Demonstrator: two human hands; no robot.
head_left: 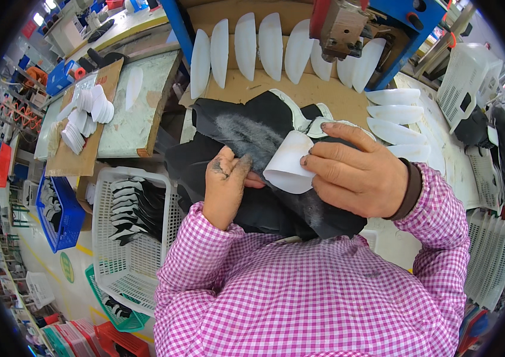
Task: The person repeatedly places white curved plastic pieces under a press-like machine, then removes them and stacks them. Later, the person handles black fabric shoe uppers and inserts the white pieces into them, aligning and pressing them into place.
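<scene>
My left hand (227,181) is closed on the edge of a black fabric piece (246,134) with a fuzzy grey patch, the thumb on top. In my right hand (359,172) is a thin white sheet piece (290,159), curled into a bend, its edge under my fingertips. This sheet lies against the black fabric between my two hands. More black fabric pieces (199,160) are heaped beneath, some reaching to my lap. White-edged trim (288,104) shows at the far side of the heap. My right thumb is hidden.
Ahead, white half-oval pieces (245,47) line the cardboard under a blue-framed machine with a metal head (343,30). Similar pieces (394,114) lie at right. At left stand a white basket (102,238) with black pieces and a table (139,131) holding stacked white pieces (102,107).
</scene>
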